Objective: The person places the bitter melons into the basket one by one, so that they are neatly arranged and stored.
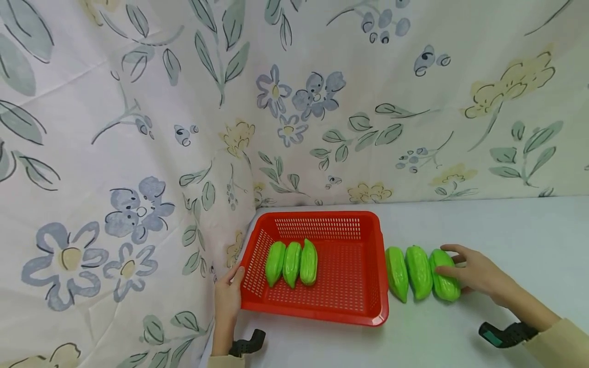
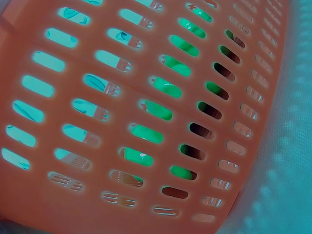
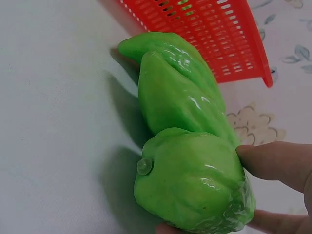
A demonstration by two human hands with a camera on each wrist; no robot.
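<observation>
My left hand (image 1: 228,292) grips the left rim of a red plastic basket (image 1: 342,266), thumb over the edge. Inside, on the left half, three glossy green ridged pepper-like vegetables (image 1: 292,264) lie side by side. Three more are lined up on the table just right of the basket. My right hand (image 1: 476,273) holds the rightmost green vegetable (image 3: 195,180) between thumb and fingers. In the right wrist view its small pale nub shows, and the neighbouring vegetable (image 3: 168,97) lies close against it. Through the slots of the basket wall (image 2: 109,151), the left wrist view catches green patches.
The white table (image 1: 520,235) runs on to the right and in front of the basket. A flower-printed cloth (image 1: 138,102) hangs along the left side and behind, close to the basket's left and back edges. Each wrist wears a black camera strap (image 1: 508,335).
</observation>
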